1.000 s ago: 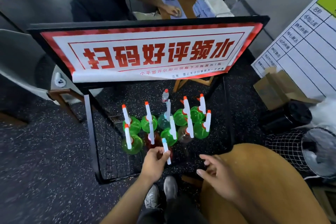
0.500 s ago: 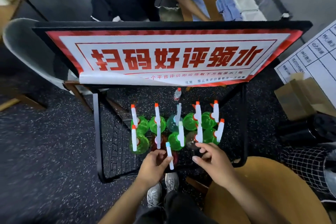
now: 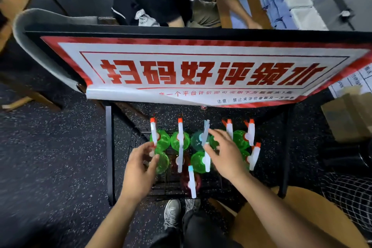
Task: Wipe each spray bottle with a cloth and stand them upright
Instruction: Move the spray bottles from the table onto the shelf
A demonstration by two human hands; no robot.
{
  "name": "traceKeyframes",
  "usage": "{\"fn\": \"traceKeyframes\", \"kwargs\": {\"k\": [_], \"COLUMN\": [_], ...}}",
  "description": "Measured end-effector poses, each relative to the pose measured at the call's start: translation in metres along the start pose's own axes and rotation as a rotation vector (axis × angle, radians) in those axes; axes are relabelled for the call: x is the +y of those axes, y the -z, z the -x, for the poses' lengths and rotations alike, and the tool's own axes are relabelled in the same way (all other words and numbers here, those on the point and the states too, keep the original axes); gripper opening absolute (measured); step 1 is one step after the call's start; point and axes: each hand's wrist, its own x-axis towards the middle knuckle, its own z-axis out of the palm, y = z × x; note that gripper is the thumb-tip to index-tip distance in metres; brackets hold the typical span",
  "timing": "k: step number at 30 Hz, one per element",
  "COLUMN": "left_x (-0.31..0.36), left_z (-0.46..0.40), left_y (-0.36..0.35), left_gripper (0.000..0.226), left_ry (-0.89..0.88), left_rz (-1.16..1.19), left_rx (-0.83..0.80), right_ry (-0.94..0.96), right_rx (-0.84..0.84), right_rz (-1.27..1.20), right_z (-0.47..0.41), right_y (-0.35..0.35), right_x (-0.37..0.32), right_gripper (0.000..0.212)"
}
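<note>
Several spray bottles stand upright on a black wire shelf (image 3: 161, 189) below a red and white sign. Most are green (image 3: 182, 141) with white triggers and orange tips. A red bottle (image 3: 191, 182) with a blue-tipped trigger stands alone at the front. My left hand (image 3: 138, 169) is at the front-left green bottle (image 3: 163, 162), fingers curled by its white trigger; the grip is blurred. My right hand (image 3: 225, 155) hovers with spread fingers over the middle bottles, near a teal bottle (image 3: 198, 140). No cloth is in either hand.
A large sign board (image 3: 201, 70) overhangs the back of the shelf. The black frame posts (image 3: 109, 153) flank the shelf. A round wooden table (image 3: 298, 217) is at lower right, a cardboard box (image 3: 348, 115) at right. Another person sits behind the sign.
My left hand let go of the red bottle's trigger and moved left to the front-left green bottle. My right hand reached forward over the middle bottles. The camera tilted down and closer.
</note>
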Motion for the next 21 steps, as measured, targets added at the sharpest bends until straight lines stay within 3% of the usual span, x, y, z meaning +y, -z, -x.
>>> {"fn": "traceKeyframes", "kwargs": {"k": [4,13,21], "left_x": [-0.012,-0.029,-0.028], "left_z": [-0.011,-0.022,-0.024], "left_y": [0.0,-0.008,-0.008], "left_gripper": [0.042,0.037,0.033], "left_ry": [0.097,0.184,0.195], "left_rz": [-0.067,-0.127,-0.151], "left_rx": [0.017,-0.023,-0.047], "right_ry": [-0.092,-0.125,-0.064], "right_rx": [0.059,0.004,0.032], "right_rz": [0.075,0.196,0.215], "right_z": [-0.026,-0.056,-0.064], "right_y": [-0.006,-0.018,-0.02], "right_x": [-0.003,0.004,0.01], "right_gripper": [0.066,0.062,0.038]}}
